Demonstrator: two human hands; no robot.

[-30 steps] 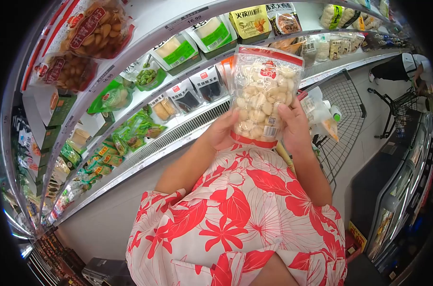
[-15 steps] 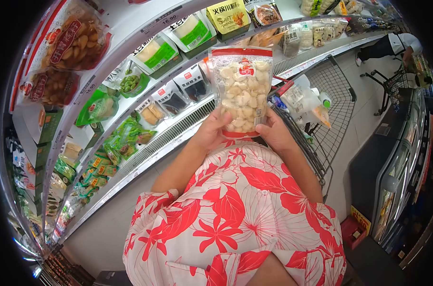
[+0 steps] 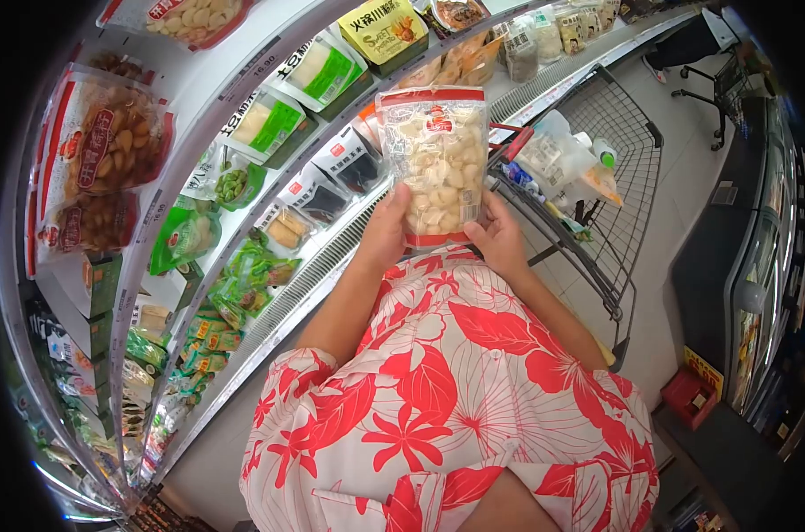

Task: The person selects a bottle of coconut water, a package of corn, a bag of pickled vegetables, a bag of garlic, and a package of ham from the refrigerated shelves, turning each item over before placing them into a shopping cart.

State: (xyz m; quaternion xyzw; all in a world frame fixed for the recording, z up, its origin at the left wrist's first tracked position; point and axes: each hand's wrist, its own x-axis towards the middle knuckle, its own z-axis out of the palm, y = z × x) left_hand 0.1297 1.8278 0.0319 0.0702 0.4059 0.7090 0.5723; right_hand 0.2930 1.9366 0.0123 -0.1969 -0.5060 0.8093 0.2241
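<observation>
A clear bag of pale, peeled nuts or cloves, with a red top strip and a red label, is held upright in front of the chest. Its left edge is gripped by my left hand, thumb on the front. On the lower right side my right hand holds it, thumb near the bottom corner. The fingers behind the bag are hidden. Beyond it to the left are shelf packs, among them dark vacuum packs.
Refrigerated shelves curve along the left with bagged foods. A wire shopping cart holding plastic bags stands at the right. Another person with a cart is at the upper right. A dark cooler lines the right side.
The view has shifted, so the left shelves sit lower in it. The bag and both hands appear slightly further left, with the same two-handed hold.
</observation>
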